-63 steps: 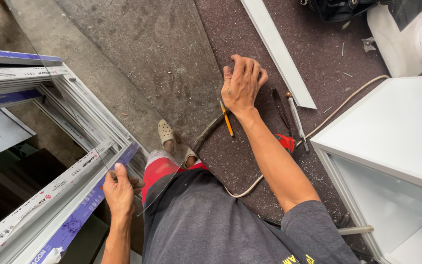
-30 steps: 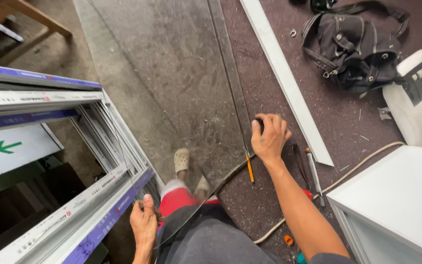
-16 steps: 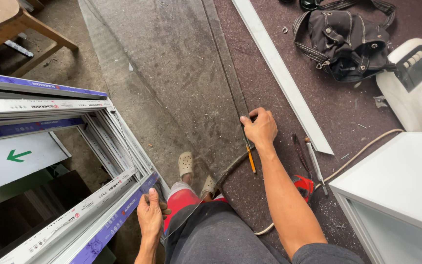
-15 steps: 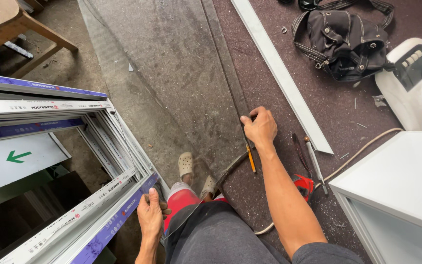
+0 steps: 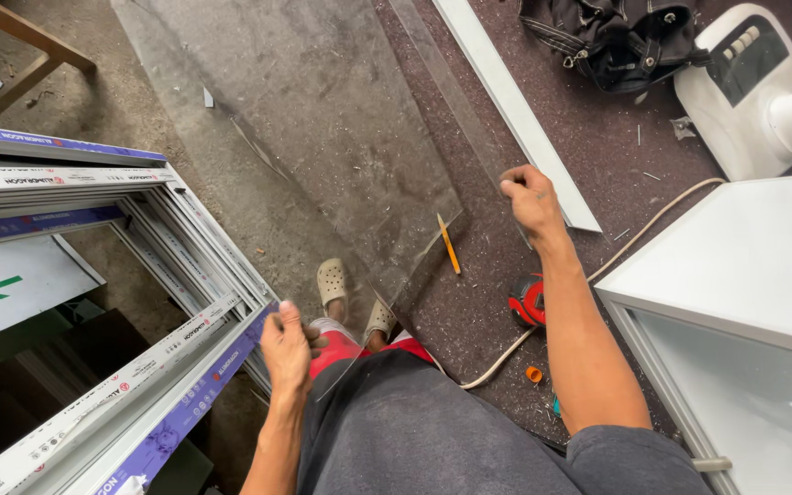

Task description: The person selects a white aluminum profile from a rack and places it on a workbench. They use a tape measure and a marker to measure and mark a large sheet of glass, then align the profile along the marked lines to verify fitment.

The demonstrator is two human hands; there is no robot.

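Observation:
A large clear glass sheet [image 5: 323, 119] lies on the dusty floor ahead of me. A narrow clear glass strip [image 5: 442, 82] runs along its right edge, raised off the floor. My right hand [image 5: 529, 194] is closed on the strip's right edge. My left hand [image 5: 286, 346] is curled at the strip's near end, by my knee, and seems to grip it. A yellow pencil [image 5: 448, 244] lies on the sheet's near right corner. A red tape measure [image 5: 528, 301] sits on the dark mat beside my right forearm.
Stacked white and blue window frames [image 5: 93, 275] stand at my left. At right stands a white cabinet [image 5: 744, 266]. Beyond it are a white machine [image 5: 753, 82], a black tool bag [image 5: 616, 37] and a white profile strip [image 5: 515, 110]. A cream cable [image 5: 625, 238] crosses the mat.
My right hand has risen from the floor with the glass strip's edge in it. My left hand has left the window frame and closed near the strip's end. The view tilted.

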